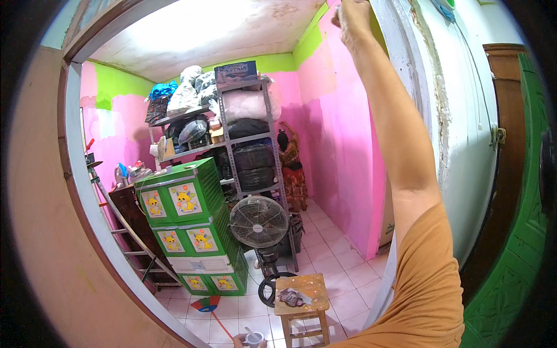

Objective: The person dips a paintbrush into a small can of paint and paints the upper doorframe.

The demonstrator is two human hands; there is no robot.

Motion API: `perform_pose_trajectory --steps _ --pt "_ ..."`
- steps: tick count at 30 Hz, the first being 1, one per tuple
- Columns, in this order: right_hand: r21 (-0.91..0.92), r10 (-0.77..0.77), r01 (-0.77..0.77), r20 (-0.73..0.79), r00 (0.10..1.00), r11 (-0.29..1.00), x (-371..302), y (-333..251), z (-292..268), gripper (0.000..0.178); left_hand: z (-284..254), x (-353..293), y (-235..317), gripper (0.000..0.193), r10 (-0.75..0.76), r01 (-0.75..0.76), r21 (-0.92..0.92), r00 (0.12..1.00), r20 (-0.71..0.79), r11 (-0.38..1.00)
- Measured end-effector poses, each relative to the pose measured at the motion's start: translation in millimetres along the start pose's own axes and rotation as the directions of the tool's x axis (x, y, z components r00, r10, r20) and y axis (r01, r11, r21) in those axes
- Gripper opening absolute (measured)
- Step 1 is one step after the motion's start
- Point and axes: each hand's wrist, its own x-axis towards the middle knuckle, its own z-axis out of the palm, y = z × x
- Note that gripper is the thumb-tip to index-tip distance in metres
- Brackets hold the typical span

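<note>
My right arm reaches high up beside the white door frame (pixel 400 52). My right hand (pixel 354 17) is closed near the top edge; a pale bit shows at its fingers, too small to name. Low in the view, cut off by the lower edge, my left hand (pixel 239 341) is wrapped round a small white cup (pixel 254 337). A pale, thin-handled tool (pixel 250 331) leans in the cup, its lower end hidden. Beyond the doorway, a wooden stool (pixel 316 286) stands on the tiles with a crumpled greyish cloth (pixel 293 297) on it.
A broom (pixel 206 303) lies near my left hand. Behind the stool stands a fan (pixel 259 223), beside a green drawer cabinet (pixel 197 232). A ladder (pixel 130 232) leans left; loaded metal shelves (pixel 278 174) stand behind. Another person (pixel 290 159) reaches up the pink wall (pixel 342 145).
</note>
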Motion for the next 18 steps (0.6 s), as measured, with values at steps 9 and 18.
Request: perform_pose_trajectory --steps 9,18 --pt "0.048 -0.005 0.01 -0.097 0.995 0.999 -28.5 -10.8 -23.9 0.023 -3.2 1.4 8.8 0.062 -0.026 0.026 -0.004 0.999 0.03 1.0" --pt "0.004 -0.291 0.292 0.084 0.953 0.956 -16.6 2.3 12.9 0.02 -0.2 -0.2 4.5 0.061 -0.016 0.018 -0.051 0.999 0.039 0.999"
